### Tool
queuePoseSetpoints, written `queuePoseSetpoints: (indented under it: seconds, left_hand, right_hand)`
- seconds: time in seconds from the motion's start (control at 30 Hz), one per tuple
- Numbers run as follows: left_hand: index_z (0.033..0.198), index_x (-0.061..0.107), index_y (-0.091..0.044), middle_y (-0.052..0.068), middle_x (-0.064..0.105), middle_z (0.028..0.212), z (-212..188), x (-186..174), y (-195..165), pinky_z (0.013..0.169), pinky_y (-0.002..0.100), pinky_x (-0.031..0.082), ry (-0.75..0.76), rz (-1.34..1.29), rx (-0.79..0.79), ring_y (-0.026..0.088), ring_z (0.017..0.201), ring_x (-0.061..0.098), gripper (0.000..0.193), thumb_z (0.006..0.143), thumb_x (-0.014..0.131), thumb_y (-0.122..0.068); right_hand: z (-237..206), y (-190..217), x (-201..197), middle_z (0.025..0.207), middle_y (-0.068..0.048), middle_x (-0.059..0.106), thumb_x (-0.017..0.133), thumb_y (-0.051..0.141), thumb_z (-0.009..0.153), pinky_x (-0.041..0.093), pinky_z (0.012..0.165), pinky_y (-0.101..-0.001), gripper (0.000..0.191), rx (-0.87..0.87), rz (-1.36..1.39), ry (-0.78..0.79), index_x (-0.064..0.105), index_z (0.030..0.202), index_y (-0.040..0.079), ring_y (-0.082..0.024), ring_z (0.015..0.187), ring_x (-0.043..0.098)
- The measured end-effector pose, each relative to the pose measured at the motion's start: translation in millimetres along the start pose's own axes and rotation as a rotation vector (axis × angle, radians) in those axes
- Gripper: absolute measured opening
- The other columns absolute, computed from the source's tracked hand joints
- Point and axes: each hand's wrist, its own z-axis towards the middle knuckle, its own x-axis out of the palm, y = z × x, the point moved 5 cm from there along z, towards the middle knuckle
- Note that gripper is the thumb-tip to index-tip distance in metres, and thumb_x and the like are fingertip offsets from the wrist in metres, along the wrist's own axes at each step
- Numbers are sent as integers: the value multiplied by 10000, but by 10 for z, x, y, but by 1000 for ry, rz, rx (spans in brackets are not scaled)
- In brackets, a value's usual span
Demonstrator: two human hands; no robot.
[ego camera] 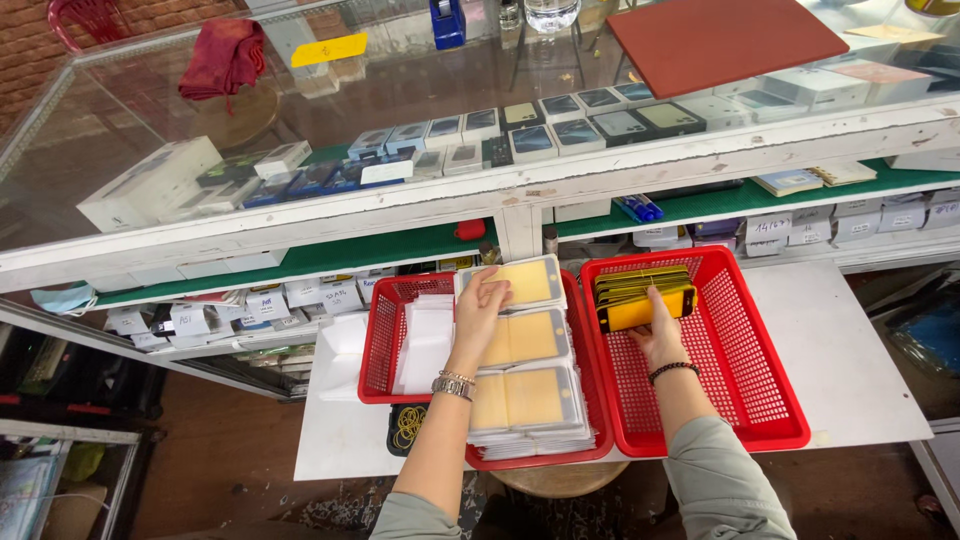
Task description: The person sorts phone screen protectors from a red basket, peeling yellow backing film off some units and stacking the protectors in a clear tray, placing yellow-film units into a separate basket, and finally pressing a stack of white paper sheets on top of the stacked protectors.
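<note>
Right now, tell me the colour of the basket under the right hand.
Red: the plastic mesh basket under the right hand is bright red, seen in the head view.

A glass counter top (150,110) carries a crumpled red cloth (222,55), a yellow card (329,49), a blue tape dispenser (448,22) and a dark red mat (722,37). Beneath the glass, boxed phones (560,122) lie in rows on a green shelf (700,205). Rubber bands (408,424) sit on the white table (850,380).
</note>
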Motion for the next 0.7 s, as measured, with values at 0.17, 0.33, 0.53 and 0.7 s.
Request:
queuePoseSetpoints:
  seconds: [0.17,0.33,0.53,0.7]
  left_hand:
    - [1267,654,-16,94,748,985,-154,-201,-173,781,264,548,-111,211,4,151,869,708,320,984,645,-167]
    - [1086,710,-31,65,767,917,-345,-360,-309,765,281,568,-207,379,52,153,834,725,195,966,628,-163]
    - [920,716,-7,138,763,835,-576,-613,-365,751,392,564,-228,753,-42,284,796,732,357,939,637,-354]
    - [870,709,38,239,743,857,-836,-794,-291,826,422,587,38,974,-396,351,854,747,553,935,615,-503]
  right_hand:
    - [20,38,105,1502,-67,511,659,348,905,326,1129,-668,626,9,95,10,459,1482,208,-326,1385,464]
    - [52,-1,108,1518,-65,526,632,328,937,314,1120,-630,588,-8,26,54,478,1477,153,-326,1399,484]
    - [-531,-17,556,1274,-202,611,665,319,963,532,935,-450,484,-451,-599,292,521,1333,43,-343,1157,606]
    - [-1372,-111,572,830,-190,756,645,422,955,595,765,-407,458,-766,-1550,392,700,982,-32,-295,793,752]
